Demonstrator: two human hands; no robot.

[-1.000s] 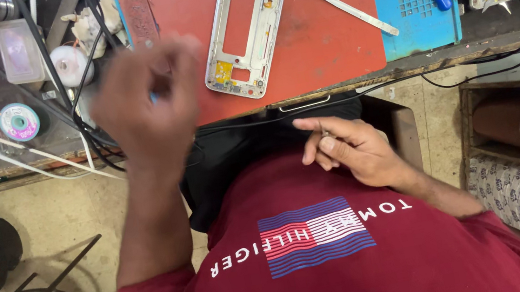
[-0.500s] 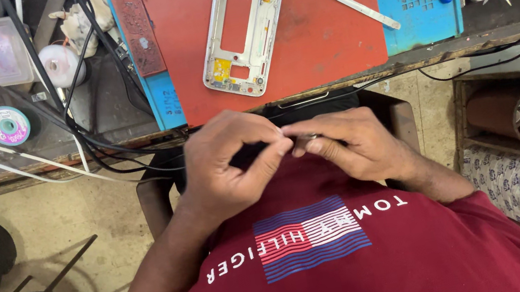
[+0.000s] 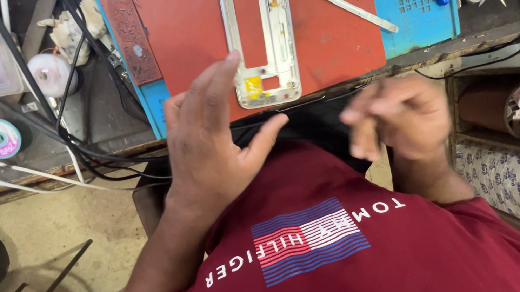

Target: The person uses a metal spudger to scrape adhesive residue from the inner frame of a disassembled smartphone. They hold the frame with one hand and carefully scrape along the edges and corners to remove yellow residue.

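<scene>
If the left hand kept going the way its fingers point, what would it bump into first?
Probably the silver phone frame on the red mat. The left hand, open and empty, points up toward the bench, fingertips by the frame's lower left corner. Its height above the mat is unclear.

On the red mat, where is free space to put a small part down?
Bare red mat lies left of the phone frame, and more between the frame and the thin metal tool. The blue mat and the cabled left bench are crowded.

L hand (image 3: 219,139) open, R hand (image 3: 398,118) blurred.
</scene>
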